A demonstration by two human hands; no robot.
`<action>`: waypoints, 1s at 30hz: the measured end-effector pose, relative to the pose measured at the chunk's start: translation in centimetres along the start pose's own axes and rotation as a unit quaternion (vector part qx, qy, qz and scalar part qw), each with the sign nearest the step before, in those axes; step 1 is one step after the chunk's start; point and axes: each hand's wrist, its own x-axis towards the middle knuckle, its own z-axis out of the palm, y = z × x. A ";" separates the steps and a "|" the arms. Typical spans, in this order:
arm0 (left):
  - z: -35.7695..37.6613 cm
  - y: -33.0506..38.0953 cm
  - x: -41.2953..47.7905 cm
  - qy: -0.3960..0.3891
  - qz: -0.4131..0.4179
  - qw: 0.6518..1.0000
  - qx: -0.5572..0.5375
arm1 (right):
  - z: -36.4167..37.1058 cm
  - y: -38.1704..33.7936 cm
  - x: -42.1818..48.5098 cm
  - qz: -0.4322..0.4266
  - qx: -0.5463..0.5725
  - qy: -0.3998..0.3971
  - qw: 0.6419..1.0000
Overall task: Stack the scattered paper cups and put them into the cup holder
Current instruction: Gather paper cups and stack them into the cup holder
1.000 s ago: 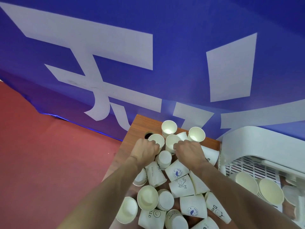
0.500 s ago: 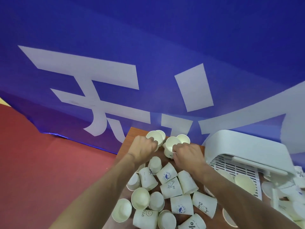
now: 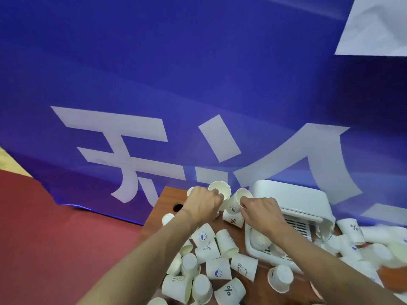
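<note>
Two bare hands at the far end of a wooden tabletop (image 3: 169, 194): the left hand (image 3: 201, 204) is curled around an upright white paper cup (image 3: 219, 190), rim up; the right hand (image 3: 261, 211) pinches the rim of a second cup (image 3: 239, 200) tilted toward the first, the two just beside each other. Loose paper cups (image 3: 217, 254): roughly a dozen and a half in sight on the near tabletop, most on their sides or upside down, a few rim up, touching in a heap; the exact count cannot be told where they overlap. Further cups (image 3: 352, 230) lie blurred at the right. Material: thin white paper, tapered round shape, small blue prints, some with a percent mark. One white plastic cup holder (image 3: 288, 194), rounded box shape with a slotted grid floor, stands right of the hands; pale cups (image 3: 259, 239) lie inside, number unclear. One round hole (image 3: 178, 207) in the tabletop's brown woodgrain. Behind: one blue banner (image 3: 176, 84) with large white characters, over a red floor (image 3: 55, 227).
</note>
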 end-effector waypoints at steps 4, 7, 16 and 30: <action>-1.4 3.8 0.2 0.000 0.035 0.999 0.015 | -1.4 2.3 -3.3 0.018 -0.004 -0.016 1.000; -2.2 6.6 0.9 0.019 0.054 0.998 0.026 | -2.1 4.3 -6.1 0.030 -0.001 -0.018 0.999; -4.1 13.1 2.8 0.059 0.090 0.994 0.032 | -3.4 10.8 -12.4 0.064 0.003 0.003 0.998; -3.3 15.6 3.5 0.077 0.134 0.987 0.049 | -2.3 11.8 -16.9 0.142 0.035 0.029 0.989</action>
